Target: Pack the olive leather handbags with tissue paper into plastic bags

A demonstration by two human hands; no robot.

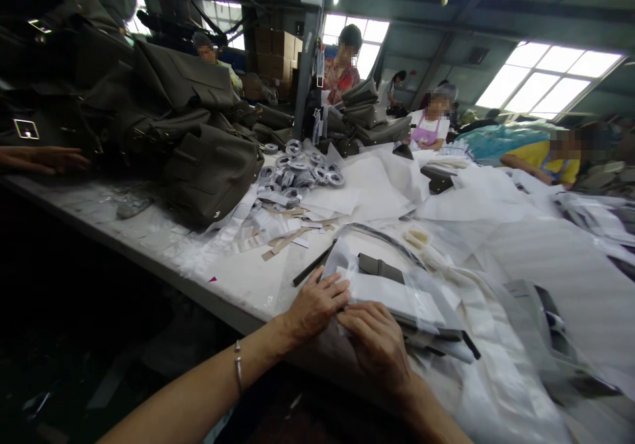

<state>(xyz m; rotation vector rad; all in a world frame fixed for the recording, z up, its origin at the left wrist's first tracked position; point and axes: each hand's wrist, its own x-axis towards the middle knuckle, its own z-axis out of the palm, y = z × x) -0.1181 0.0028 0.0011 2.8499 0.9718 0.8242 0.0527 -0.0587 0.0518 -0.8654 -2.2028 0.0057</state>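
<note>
On the white table before me lies a dark olive-grey handbag (381,268), flat, with its handle (391,237) arched toward the back. White paper (397,293) and thin clear wrapping cover much of its front. My left hand (318,304) rests on the bag's left end, with its fingers stretched over the wrapping. Close beside it, my right hand (380,341) has its fingers curled and pressed on the wrapping at the bag's near edge. The fingertips of the right hand are partly hidden.
Dark handbags (211,173) are heaped at the left, near another person's hand (47,159). Rolled grey straps (300,173) and paper strips (285,242) lie mid-table. White wrapping sheets (550,259) spread to the right. A metal post (307,67) stands behind. Several people work farther back.
</note>
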